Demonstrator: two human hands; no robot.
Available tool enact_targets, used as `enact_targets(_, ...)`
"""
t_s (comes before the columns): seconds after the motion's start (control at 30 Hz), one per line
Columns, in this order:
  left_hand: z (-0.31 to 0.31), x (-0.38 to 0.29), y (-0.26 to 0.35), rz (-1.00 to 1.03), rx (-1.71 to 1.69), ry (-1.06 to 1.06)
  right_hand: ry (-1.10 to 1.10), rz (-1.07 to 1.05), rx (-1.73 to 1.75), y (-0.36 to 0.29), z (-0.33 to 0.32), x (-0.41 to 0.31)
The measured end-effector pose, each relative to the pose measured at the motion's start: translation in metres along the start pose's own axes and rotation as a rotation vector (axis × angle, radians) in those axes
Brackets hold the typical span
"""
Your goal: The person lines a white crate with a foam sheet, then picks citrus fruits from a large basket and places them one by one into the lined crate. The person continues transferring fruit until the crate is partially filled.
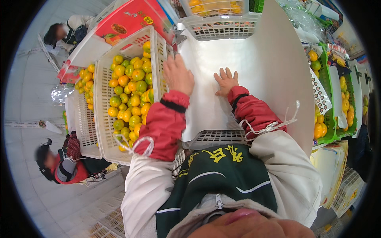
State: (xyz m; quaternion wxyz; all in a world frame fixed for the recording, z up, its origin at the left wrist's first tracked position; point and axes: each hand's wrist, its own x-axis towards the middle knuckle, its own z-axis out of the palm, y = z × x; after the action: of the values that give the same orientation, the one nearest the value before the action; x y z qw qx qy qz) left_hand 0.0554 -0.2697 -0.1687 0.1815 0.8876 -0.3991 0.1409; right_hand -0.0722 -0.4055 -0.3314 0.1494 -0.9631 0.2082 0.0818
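Note:
Before me, a white sheet (pixel 205 114) lines a plastic crate (pixel 221 35) and spreads up past its right side. My right hand (pixel 226 81) lies on the sheet, fingers spread, with nothing in it. My left hand (pixel 178 74) is at the sheet's left edge, beside the wall of a white crate; its palm is hidden and nothing shows in it. That white crate (pixel 104 119) holds many green-and-orange mandarins (pixel 135 100). Red sleeve covers with white ties are on both my forearms.
Another crate of mandarins (pixel 86 134) stands further left. A red printed carton (pixel 128 19) lies beyond. Green crates with fruit (pixel 332 119) and a sticker sheet (pixel 321 92) are at the right. Two people (pixel 71 172) (pixel 67 34) are at the far left.

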Motion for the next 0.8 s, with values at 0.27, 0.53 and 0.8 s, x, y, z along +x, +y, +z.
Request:
enact_targets(0.27,0.112,-0.034,0.070,0.284,0.630,-0.960,0.077,0.057,0.092,0.002,0.009,0.006)
enact_targets(0.53,0.225,-0.102,0.018,0.037,0.885,-0.743,0.102,-0.011,0.218,0.019,-0.011,0.007)
enact_targets(0.8,0.228,-0.083,0.018,0.061,0.769,-0.850,0.550,0.296,0.230,0.052,-0.006,0.009)
